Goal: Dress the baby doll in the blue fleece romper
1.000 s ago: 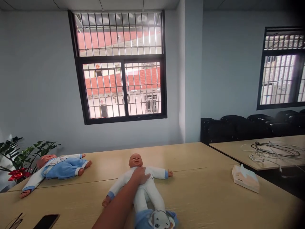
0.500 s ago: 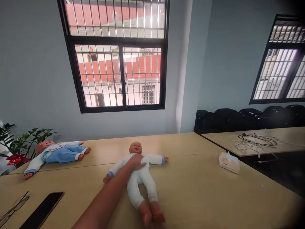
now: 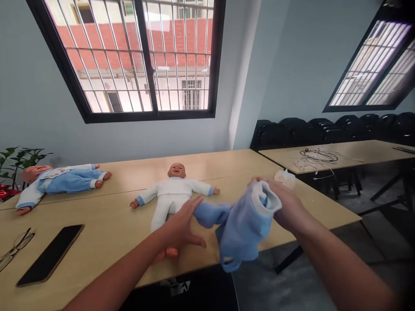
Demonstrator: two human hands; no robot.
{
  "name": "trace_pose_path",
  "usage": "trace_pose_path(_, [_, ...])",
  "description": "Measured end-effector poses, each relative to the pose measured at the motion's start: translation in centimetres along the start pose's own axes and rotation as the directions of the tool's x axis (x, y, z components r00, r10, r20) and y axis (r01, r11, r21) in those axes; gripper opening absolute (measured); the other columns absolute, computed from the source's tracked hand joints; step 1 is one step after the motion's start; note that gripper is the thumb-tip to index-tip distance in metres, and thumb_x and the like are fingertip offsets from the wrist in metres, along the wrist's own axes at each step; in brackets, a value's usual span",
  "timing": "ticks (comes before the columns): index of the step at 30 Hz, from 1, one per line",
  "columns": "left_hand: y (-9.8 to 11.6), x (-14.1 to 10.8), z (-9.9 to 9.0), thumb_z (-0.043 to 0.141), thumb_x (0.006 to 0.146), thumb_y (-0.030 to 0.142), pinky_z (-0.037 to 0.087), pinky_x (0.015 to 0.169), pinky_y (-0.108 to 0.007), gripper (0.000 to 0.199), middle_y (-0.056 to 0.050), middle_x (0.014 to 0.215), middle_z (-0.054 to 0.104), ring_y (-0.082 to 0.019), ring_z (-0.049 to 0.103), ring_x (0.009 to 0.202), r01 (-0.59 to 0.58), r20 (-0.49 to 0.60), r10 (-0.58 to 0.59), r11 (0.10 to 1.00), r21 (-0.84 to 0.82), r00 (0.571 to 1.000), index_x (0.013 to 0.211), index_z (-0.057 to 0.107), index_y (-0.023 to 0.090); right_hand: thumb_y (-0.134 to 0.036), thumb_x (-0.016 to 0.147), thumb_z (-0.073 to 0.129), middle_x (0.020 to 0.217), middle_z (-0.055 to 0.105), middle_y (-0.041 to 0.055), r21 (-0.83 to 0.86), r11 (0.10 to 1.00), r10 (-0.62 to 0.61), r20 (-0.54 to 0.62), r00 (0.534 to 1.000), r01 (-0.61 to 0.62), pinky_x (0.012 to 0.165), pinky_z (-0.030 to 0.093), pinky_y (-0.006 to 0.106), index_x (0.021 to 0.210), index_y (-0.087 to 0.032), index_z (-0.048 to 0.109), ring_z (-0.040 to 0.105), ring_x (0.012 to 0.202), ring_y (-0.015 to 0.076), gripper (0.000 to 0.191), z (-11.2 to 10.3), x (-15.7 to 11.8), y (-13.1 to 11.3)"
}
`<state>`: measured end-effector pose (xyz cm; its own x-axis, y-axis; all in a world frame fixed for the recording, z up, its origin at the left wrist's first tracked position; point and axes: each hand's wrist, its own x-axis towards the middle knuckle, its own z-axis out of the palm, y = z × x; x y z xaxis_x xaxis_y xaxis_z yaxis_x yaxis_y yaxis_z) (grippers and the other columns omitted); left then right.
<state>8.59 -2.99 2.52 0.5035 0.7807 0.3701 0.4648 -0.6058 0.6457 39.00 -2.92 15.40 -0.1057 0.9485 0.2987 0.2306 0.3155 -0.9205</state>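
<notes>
Above the near table edge, my right hand [image 3: 285,205] grips small blue doll overalls [image 3: 241,224]. One leg's white cuff faces up, and a strap loop dangles at the bottom. My left hand [image 3: 186,224] is open, thumb spread, with its fingertips beside the other blue leg; whether they touch it I cannot tell. A baby doll [image 3: 175,188] in a white suit with blue cuffs lies face up on the table, arms stretched sideways. My left hand and forearm hide part of its legs; a foot shows beneath.
A second doll [image 3: 68,179] in blue overalls lies at the far left. Near it are a black phone [image 3: 50,255] and glasses [image 3: 16,250]. A white tissue pack [image 3: 285,178] sits behind my right hand. Cables [image 3: 319,156] lie on another table [image 3: 353,151]; black chairs [image 3: 298,131] stand behind.
My left hand has left the white-suited doll's chest and come nearer, to the right. My right hand has come into view with the blue overalls. The camera has tilted down.
</notes>
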Motion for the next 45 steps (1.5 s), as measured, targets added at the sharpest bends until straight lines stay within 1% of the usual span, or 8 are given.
trace_pose_path(6, [-2.8,2.0,-3.2,0.064,0.092,0.045,0.053,0.100,-0.046,0.034,-0.010,0.110,0.071,-0.029,0.066,0.105,0.176,-0.041,-0.181,0.980,-0.095,0.983,0.113,0.071,0.019,-0.051,0.084,0.068,0.065,0.043,-0.0042,0.253,0.948,0.113,0.294,0.949,-0.191,0.055,0.037,0.026,0.067,-0.022,0.047,0.038,0.059,0.0120,0.039,3.0,4.8,-1.3])
trace_pose_path(14, [-2.0,6.1,-16.4,0.076,0.078,0.051,0.057,0.088,-0.038,0.057,-0.007,0.116,0.073,-0.025,0.068,0.102,0.210,-0.368,-0.233,0.972,-0.103,0.900,0.123,0.068,0.017,-0.066,0.085,0.069,0.062,0.047,-0.0024,-0.049,0.994,-0.069,0.362,0.930,0.093,0.052,0.029,0.024,0.064,-0.019,0.054,0.039,0.057,0.0091,0.053,4.4,15.8,-4.6])
trace_pose_path(19, [3.2,2.4,-18.8,0.077,0.081,0.047,0.054,0.100,-0.041,0.049,-0.003,0.116,0.073,-0.026,0.067,0.112,0.161,-0.427,-0.034,0.951,0.265,0.904,0.124,0.068,0.024,-0.061,0.088,0.071,0.061,0.052,-0.0026,-0.018,0.981,-0.160,0.474,0.866,0.191,0.051,0.033,0.023,0.068,-0.020,0.061,0.045,0.054,0.0085,0.047,6.0,14.2,-7.8])
trace_pose_path(23, [4.0,-3.8,-15.8,0.076,0.086,0.047,0.057,0.097,-0.039,0.039,-0.001,0.119,0.075,-0.025,0.071,0.109,0.169,-0.001,-0.172,0.964,0.205,0.985,0.122,0.071,0.034,-0.056,0.086,0.074,0.063,0.062,-0.0013,-0.172,0.978,0.070,0.810,0.582,0.122,0.047,0.034,0.024,0.073,-0.021,0.071,0.049,0.050,0.0102,0.037,8.1,9.1,-3.7])
trace_pose_path(27, [0.3,-6.7,-13.1,0.077,0.087,0.047,0.058,0.099,-0.040,0.080,-0.006,0.141,0.067,-0.027,0.068,0.124,0.318,0.383,-0.272,0.946,-0.062,0.883,0.157,0.040,0.038,-0.044,0.087,0.073,0.074,0.071,0.0005,-0.306,0.928,0.232,0.921,0.314,0.212,0.050,0.038,0.027,0.090,-0.023,0.076,0.058,0.055,0.0148,0.022,12.0,6.1,2.6])
trace_pose_path(33, [-10.0,-3.4,-10.8,0.066,0.094,0.048,0.040,0.119,-0.051,0.055,-0.013,0.145,0.061,-0.031,0.053,0.138,0.342,-0.198,-0.306,0.922,0.184,0.931,0.142,0.057,0.024,-0.040,0.096,0.064,0.113,0.072,0.0137,-0.401,0.749,-0.050,0.760,0.648,0.528,0.081,0.047,0.036,0.115,-0.017,0.071,0.066,0.096,0.0257,0.030,20.5,9.6,8.1])
trace_pose_path(37, [-14.0,-2.7,-8.8,0.070,0.090,0.052,0.040,0.119,-0.050,0.064,-0.013,0.137,0.065,-0.031,0.056,0.132,0.279,-0.175,-0.246,0.940,0.198,0.953,0.145,0.055,0.022,-0.036,0.097,0.064,0.113,0.069,0.0162,-0.454,0.623,-0.215,0.684,0.697,0.637,0.095,0.043,0.040,0.103,-0.013,0.069,0.061,0.107,0.0276,0.024,24.7,11.2,11.6])
trace_pose_path(45, [-13.5,-4.1,-8.1,0.090,0.068,0.057,0.044,0.114,-0.048,0.060,-0.009,0.117,0.071,-0.032,0.056,0.125,0.072,-0.051,-0.063,0.978,0.197,0.997,0.114,0.073,0.024,-0.044,0.104,0.048,0.092,0.070,0.0110,-0.275,0.781,-0.419,0.436,0.797,0.561,0.088,0.045,0.039,0.093,-0.020,0.064,0.062,0.091,0.0258,0.030,25.3,8.7,14.3])
